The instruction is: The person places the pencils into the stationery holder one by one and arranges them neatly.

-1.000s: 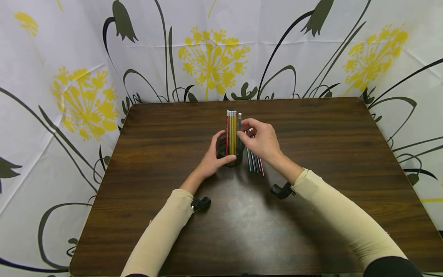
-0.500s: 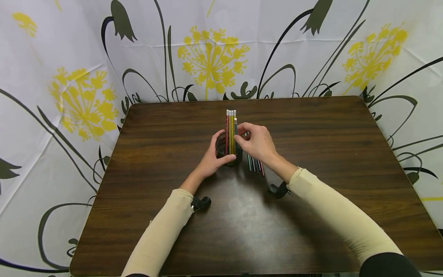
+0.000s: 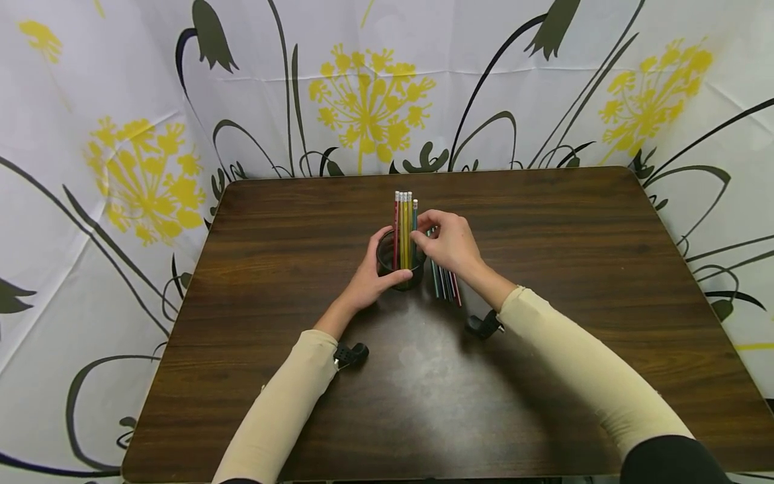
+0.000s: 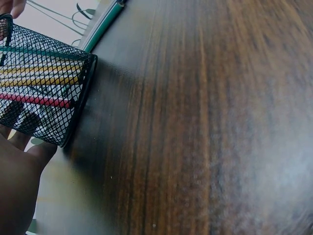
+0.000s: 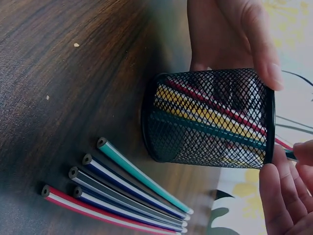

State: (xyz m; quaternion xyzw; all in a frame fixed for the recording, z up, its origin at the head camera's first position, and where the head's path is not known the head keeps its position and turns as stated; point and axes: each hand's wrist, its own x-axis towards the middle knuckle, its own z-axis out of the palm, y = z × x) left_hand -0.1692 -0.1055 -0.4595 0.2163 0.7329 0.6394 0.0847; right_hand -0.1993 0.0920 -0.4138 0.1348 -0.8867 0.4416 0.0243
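Note:
A black mesh pencil cup (image 5: pixel 166 142) stands upright mid-table. My left hand (image 3: pixel 367 279) grips its left side, thumb across the front of the rim. Inside lean a red pencil (image 3: pixel 396 225) and several yellow pencils (image 3: pixel 406 225), eraser ends up. At the cup's right side my right hand (image 3: pixel 452 243) pinches a dark green pencil (image 3: pixel 415 215) near its upper part; its lower length shows through the mesh in the right wrist view, reaching down near the base. Fingers of that hand touch the rim there.
To the right of the cup several striped pencils (image 5: pixel 129 188) lie side by side on the dark wood table (image 3: pixel 272 235), one teal, one red, others navy or grey. A floral curtain (image 3: pixel 459 67) hangs behind the far edge.
My right hand has shifted slightly left with the green pencil, which dipped lower in the cup and then rose a little. My left hand and the cup have stayed put.

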